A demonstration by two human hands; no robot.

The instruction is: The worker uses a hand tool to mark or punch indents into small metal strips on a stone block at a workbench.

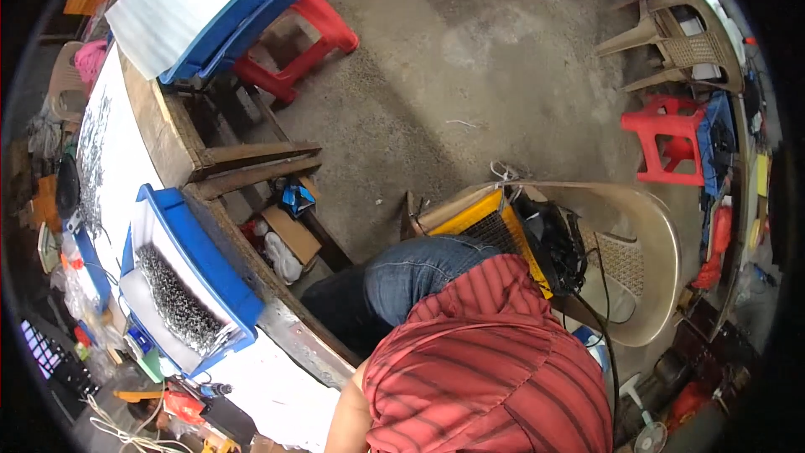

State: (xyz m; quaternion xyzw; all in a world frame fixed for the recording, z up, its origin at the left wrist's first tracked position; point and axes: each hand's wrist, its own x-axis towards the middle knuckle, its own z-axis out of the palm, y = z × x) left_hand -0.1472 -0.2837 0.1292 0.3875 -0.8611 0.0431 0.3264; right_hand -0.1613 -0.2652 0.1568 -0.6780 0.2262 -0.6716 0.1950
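Neither of my hands shows. At the lower edge, part of my bare arm comes out beside my red striped shirt; its hand is out of the picture. My jeans stretch to the left, toward the worktable's edge. On the white tabletop left of me stands a blue plastic bin with white lining. A heap of small black pieces lies in it, too fine to name. More dark bits are scattered on the far tabletop.
A tan plastic chair beside me holds a yellow-framed black grille and black cables. Blue crates under white sheets stand near a red stool. Another red stool and tan chair are at right.
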